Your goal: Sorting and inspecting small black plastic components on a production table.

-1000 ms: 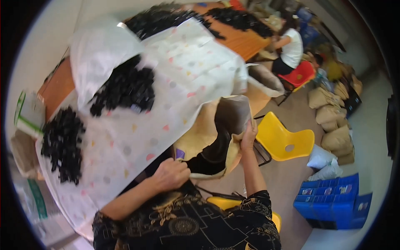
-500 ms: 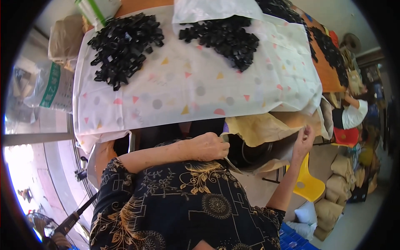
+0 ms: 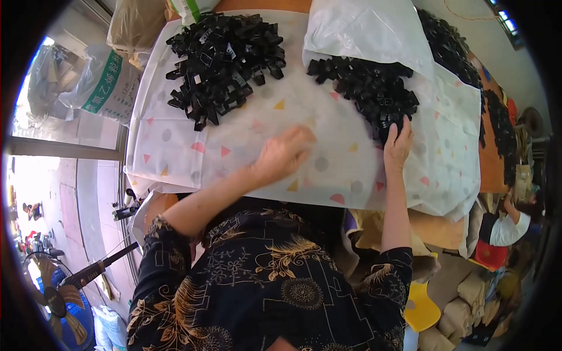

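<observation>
A white tablecloth with coloured shapes covers the table before me. On it lie two heaps of small black plastic pieces, a left heap and a right heap. My right hand is at the near tip of the right heap, its fingers stretched out and apart, touching or nearly touching the pieces. Over the bare cloth between the heaps, my left hand is smeared by motion, so its fingers do not show clearly. A white plastic bag partly hides the far side of the right heap.
Below the table's near edge hangs an open brown paper sack. More black pieces lie on the wooden table at right. A yellow chair, a person and a fan are farther out. A printed bag stands left.
Both hands have left the paper sack's rim and moved up over the table. My right hand has reached the right heap; my left is over the cloth. The whole view has shifted.
</observation>
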`<state>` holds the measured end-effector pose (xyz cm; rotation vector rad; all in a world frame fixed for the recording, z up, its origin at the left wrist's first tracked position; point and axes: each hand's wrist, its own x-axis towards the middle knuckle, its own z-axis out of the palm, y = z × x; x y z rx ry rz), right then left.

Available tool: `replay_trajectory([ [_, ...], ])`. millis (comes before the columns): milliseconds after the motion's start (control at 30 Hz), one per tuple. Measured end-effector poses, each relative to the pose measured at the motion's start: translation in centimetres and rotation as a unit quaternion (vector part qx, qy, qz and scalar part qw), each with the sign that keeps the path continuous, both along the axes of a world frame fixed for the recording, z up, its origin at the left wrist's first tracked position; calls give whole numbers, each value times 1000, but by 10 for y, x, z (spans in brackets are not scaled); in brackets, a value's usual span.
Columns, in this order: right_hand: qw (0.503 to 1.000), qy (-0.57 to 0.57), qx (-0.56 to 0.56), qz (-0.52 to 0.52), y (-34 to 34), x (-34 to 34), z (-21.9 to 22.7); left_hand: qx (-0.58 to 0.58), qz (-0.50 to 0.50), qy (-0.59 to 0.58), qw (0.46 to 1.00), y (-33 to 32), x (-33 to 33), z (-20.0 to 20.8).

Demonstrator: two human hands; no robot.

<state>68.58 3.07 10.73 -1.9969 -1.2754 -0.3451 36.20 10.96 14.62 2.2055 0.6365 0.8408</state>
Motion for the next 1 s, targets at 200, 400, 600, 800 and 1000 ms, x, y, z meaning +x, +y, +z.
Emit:
replay_trajectory([
  [200,999,14,30,10,30,1,-3,67,166,54,982,133,79,-7],
  [400,995,88,43,12,26,-2,5,61,144,213,964,148,91,-14],
  [600,998,51,35,-3,23,10,2,90,106,100,985,64,54,-20],
  [800,985,-57,165,1,14,-36,32,314,179,143,921,137,16,-5],
  [1000,971,-60,-22,232,59,-128,58,349,100,255,896,188,-1,-2],
])
